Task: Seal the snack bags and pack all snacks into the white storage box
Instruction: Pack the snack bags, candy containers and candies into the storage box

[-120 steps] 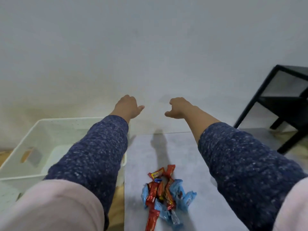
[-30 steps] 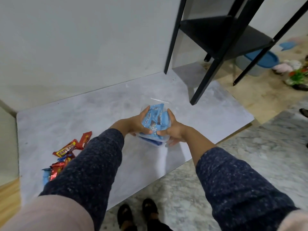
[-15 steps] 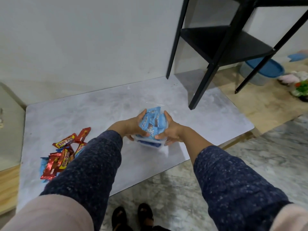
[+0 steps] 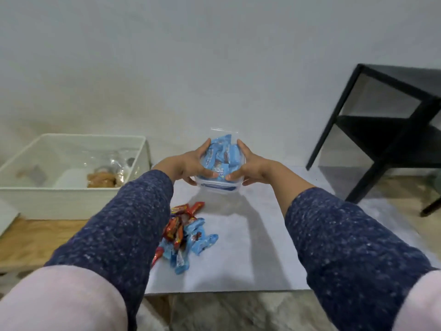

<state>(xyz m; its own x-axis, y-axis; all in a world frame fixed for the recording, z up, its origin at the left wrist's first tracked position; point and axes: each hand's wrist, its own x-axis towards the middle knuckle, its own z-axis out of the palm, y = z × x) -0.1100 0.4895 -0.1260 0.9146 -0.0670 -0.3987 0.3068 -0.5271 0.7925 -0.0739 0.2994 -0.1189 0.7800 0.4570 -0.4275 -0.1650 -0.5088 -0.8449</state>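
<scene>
We hold a clear bag of blue snacks in both hands above the grey slab.

At far left stands the white storage box [image 4: 71, 201] on the wooden floor [image 4: 35, 237], just beside the slab's left edge, with a clear bag of brown snacks [image 4: 105, 179] already lying inside. Our left sleeve [image 4: 114, 225] crosses in front of the box's right corner and covers part of the loose pile of red and blue snacks [image 4: 186, 235] on the grey slab [image 4: 250, 254]. Our left hand [image 4: 186, 167] and right hand [image 4: 253, 167] curl around the snack bag [image 4: 220, 161], thumbs pressing its front; its top edge looks closed, though we cannot tell for sure. A black shelf [image 4: 386, 144] stands at right against the wall.
</scene>
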